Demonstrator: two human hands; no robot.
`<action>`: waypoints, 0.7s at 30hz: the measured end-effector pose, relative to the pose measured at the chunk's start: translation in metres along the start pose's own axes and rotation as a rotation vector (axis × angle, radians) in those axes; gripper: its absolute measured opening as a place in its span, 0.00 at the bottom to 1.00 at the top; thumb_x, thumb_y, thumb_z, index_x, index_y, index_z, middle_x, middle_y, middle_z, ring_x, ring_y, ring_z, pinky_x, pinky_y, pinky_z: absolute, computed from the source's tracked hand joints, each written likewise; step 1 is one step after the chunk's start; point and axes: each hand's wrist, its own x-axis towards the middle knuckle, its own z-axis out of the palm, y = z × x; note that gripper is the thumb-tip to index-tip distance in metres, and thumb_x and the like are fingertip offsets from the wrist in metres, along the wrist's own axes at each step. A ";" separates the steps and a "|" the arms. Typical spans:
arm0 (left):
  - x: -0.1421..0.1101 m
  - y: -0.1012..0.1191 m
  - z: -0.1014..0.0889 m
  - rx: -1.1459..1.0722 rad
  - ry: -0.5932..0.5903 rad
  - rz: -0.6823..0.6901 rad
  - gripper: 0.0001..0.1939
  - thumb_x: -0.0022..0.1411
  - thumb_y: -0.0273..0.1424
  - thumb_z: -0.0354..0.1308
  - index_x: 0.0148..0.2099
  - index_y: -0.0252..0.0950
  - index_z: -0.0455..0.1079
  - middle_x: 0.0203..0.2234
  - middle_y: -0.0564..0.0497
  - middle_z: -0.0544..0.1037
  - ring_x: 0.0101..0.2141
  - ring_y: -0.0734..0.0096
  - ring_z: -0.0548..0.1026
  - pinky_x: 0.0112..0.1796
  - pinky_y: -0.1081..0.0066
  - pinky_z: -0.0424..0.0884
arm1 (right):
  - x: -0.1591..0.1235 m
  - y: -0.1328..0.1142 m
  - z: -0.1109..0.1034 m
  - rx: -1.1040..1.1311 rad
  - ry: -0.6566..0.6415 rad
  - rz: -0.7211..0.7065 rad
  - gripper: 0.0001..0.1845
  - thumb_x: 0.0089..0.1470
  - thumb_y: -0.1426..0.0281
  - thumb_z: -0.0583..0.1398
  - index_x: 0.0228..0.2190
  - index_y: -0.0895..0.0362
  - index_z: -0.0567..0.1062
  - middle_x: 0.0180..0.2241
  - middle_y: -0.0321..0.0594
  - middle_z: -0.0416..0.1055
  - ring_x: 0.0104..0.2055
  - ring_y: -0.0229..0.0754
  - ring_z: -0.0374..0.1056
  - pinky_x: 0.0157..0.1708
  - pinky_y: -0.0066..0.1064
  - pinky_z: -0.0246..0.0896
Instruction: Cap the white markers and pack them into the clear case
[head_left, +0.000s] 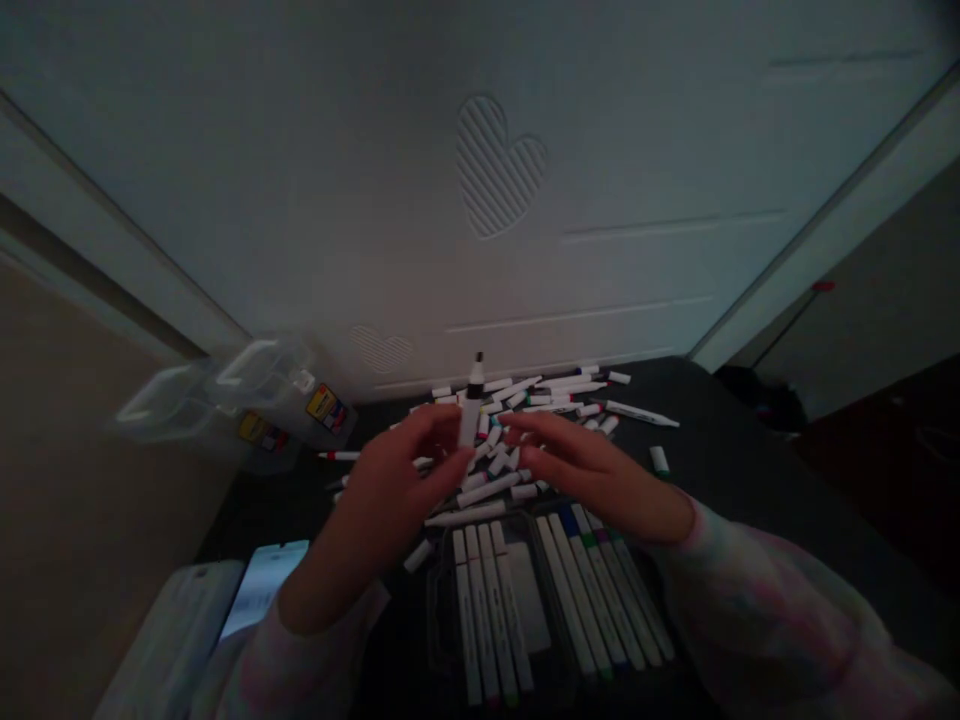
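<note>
My left hand (394,490) grips a white marker (470,412) between thumb and fingers. The marker stands nearly upright, uncapped, with its black collar and dark tip pointing up. Just to its right is my right hand (600,470), fingers stretched toward the marker and thumb apart, with nothing visible in it. Behind and below both hands lies a loose heap of white markers and caps (489,488). Closer to me, a dark case (442,640) holds two groups of markers: several in the left half (487,610) and several in the right half (600,590).
Two clear plastic containers (270,390) with yellow labels stand at the back left. A lit phone (266,585) lies by a pale translucent case (180,620) at the front left. One loose cap (659,460) sits right on the dark table (750,500). A white panel with hearts (637,150) rises behind.
</note>
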 end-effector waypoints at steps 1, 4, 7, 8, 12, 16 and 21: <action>0.005 0.009 0.006 0.001 -0.031 0.046 0.12 0.54 0.33 0.54 0.42 0.38 0.67 0.31 0.53 0.76 0.31 0.71 0.74 0.34 0.71 0.69 | 0.001 -0.007 -0.003 0.010 0.051 -0.026 0.21 0.54 0.64 0.52 0.49 0.57 0.63 0.45 0.43 0.64 0.43 0.38 0.64 0.41 0.32 0.61; 0.018 0.027 0.021 0.004 -0.068 0.152 0.07 0.55 0.32 0.54 0.37 0.37 0.69 0.26 0.55 0.76 0.28 0.74 0.73 0.31 0.74 0.68 | 0.007 -0.019 -0.008 0.052 0.145 -0.093 0.19 0.54 0.64 0.52 0.47 0.54 0.66 0.47 0.41 0.66 0.48 0.39 0.62 0.47 0.34 0.58; 0.027 0.030 0.030 0.020 -0.072 0.200 0.07 0.55 0.32 0.53 0.34 0.36 0.70 0.26 0.55 0.76 0.27 0.75 0.73 0.31 0.75 0.67 | 0.012 -0.022 -0.010 0.109 0.178 -0.117 0.15 0.53 0.64 0.53 0.42 0.54 0.70 0.43 0.39 0.69 0.47 0.40 0.63 0.47 0.35 0.58; 0.030 0.028 0.031 0.026 -0.058 0.206 0.07 0.55 0.32 0.53 0.35 0.36 0.70 0.27 0.54 0.77 0.27 0.75 0.73 0.31 0.75 0.67 | 0.012 -0.022 -0.013 0.131 0.207 -0.100 0.14 0.53 0.64 0.54 0.40 0.54 0.72 0.41 0.39 0.71 0.45 0.41 0.65 0.46 0.35 0.59; 0.037 0.016 0.023 0.106 0.071 0.124 0.11 0.55 0.35 0.53 0.38 0.36 0.71 0.31 0.52 0.77 0.30 0.72 0.73 0.34 0.72 0.68 | 0.011 -0.015 -0.042 0.283 0.573 -0.031 0.11 0.52 0.63 0.54 0.30 0.54 0.74 0.33 0.39 0.73 0.38 0.40 0.68 0.39 0.34 0.61; 0.036 0.008 0.001 0.048 0.159 -0.029 0.11 0.55 0.37 0.52 0.36 0.38 0.71 0.29 0.54 0.77 0.30 0.71 0.73 0.35 0.71 0.68 | 0.003 -0.001 -0.090 0.364 0.958 -0.157 0.06 0.49 0.66 0.56 0.25 0.55 0.71 0.25 0.35 0.68 0.26 0.34 0.64 0.26 0.28 0.59; 0.030 0.005 -0.016 -0.052 0.386 -0.175 0.10 0.53 0.40 0.54 0.33 0.41 0.71 0.25 0.60 0.76 0.27 0.74 0.73 0.28 0.76 0.69 | -0.009 0.017 -0.126 0.043 1.024 0.086 0.07 0.45 0.64 0.57 0.27 0.55 0.69 0.21 0.30 0.60 0.17 0.29 0.51 0.15 0.23 0.44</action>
